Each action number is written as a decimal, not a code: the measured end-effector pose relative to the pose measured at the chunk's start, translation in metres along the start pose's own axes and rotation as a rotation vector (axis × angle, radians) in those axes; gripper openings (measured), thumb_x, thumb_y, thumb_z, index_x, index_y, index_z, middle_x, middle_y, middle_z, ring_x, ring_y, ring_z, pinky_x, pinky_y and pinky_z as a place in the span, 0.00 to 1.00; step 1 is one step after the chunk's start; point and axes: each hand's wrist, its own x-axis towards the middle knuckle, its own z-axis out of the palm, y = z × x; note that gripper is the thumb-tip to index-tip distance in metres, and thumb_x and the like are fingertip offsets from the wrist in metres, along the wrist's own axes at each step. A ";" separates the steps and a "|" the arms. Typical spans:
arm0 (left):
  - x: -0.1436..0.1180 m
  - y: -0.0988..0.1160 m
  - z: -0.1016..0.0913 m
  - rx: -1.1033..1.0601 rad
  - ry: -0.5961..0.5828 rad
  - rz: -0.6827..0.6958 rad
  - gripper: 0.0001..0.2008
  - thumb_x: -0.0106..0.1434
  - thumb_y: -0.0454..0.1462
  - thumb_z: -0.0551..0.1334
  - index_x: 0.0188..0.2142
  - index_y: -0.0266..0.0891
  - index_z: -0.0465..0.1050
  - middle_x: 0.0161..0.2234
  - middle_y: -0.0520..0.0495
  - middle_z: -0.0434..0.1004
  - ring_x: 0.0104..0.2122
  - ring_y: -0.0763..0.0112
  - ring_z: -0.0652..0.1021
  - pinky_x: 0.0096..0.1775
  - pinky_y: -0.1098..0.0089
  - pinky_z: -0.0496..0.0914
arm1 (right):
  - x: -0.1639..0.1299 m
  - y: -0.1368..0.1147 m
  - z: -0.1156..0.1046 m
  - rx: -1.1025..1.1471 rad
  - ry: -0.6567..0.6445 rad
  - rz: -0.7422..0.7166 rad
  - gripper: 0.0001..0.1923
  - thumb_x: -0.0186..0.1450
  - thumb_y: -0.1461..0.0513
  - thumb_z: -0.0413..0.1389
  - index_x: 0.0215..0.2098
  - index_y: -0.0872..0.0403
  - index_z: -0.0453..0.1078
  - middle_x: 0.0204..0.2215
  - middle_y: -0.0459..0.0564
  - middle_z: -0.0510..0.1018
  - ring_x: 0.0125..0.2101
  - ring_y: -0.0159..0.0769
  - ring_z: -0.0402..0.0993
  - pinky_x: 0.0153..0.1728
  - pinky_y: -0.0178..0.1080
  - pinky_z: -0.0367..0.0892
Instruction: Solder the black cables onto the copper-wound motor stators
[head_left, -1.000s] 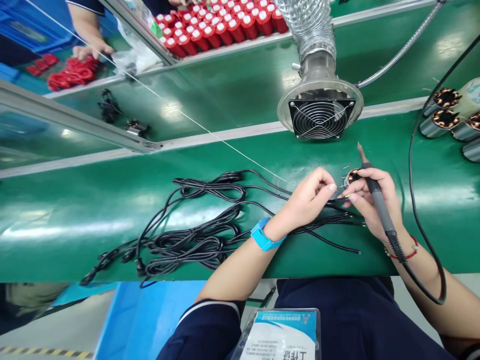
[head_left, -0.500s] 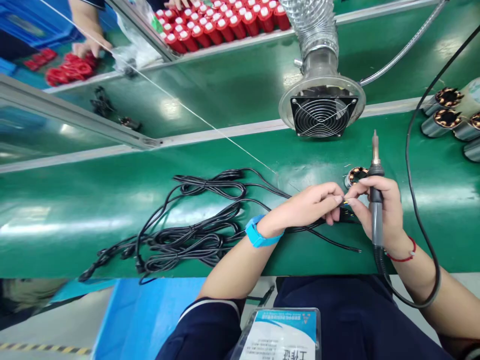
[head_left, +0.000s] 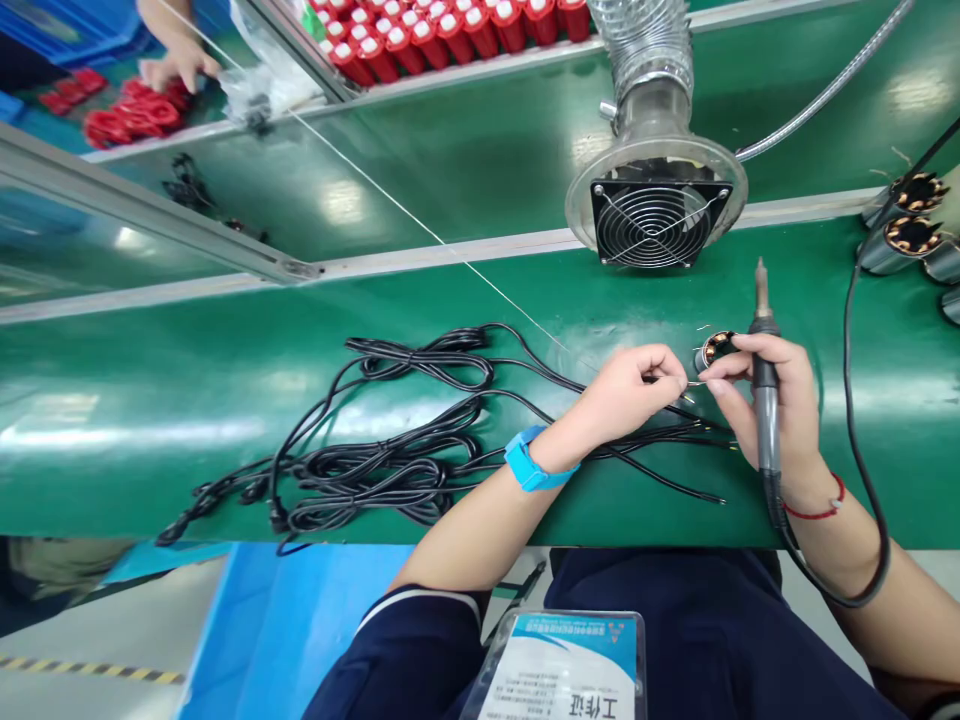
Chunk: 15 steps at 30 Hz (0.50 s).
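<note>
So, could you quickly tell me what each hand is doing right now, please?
Left hand: closed, pinching a thin wire end.
Right hand: closed around the soldering iron, tip up, fingertips also at the wire end beside the small coil part.

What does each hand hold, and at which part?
The right hand holds a soldering iron by its handle; the left hand pinches a thin wire end.
</note>
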 end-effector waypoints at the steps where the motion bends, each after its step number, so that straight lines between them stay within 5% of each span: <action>1: 0.001 -0.002 0.000 0.016 0.024 0.016 0.03 0.55 0.32 0.58 0.26 0.35 0.68 0.23 0.56 0.67 0.25 0.80 0.66 0.30 0.75 0.60 | 0.000 0.002 -0.002 -0.026 0.041 0.017 0.20 0.64 0.63 0.58 0.53 0.46 0.61 0.36 0.46 0.77 0.37 0.36 0.77 0.40 0.43 0.73; 4: 0.003 -0.006 0.001 0.053 0.081 0.053 0.04 0.56 0.33 0.57 0.25 0.36 0.67 0.24 0.55 0.69 0.26 0.79 0.67 0.31 0.74 0.61 | 0.001 0.011 -0.009 -0.191 0.125 0.112 0.22 0.64 0.61 0.58 0.54 0.45 0.60 0.44 0.49 0.77 0.46 0.42 0.75 0.47 0.49 0.71; 8: 0.007 -0.008 0.003 0.052 0.136 0.061 0.05 0.56 0.32 0.57 0.24 0.36 0.67 0.24 0.54 0.70 0.26 0.79 0.68 0.31 0.74 0.62 | 0.002 0.021 -0.014 -0.314 0.023 0.220 0.23 0.63 0.62 0.58 0.55 0.46 0.60 0.50 0.54 0.75 0.50 0.44 0.73 0.52 0.54 0.69; 15: 0.012 -0.010 0.003 -0.026 0.239 0.083 0.05 0.55 0.30 0.58 0.23 0.36 0.66 0.22 0.56 0.67 0.24 0.81 0.66 0.29 0.75 0.60 | 0.003 0.017 -0.011 -0.291 -0.034 0.116 0.19 0.67 0.59 0.54 0.56 0.44 0.61 0.49 0.48 0.78 0.51 0.41 0.75 0.50 0.49 0.73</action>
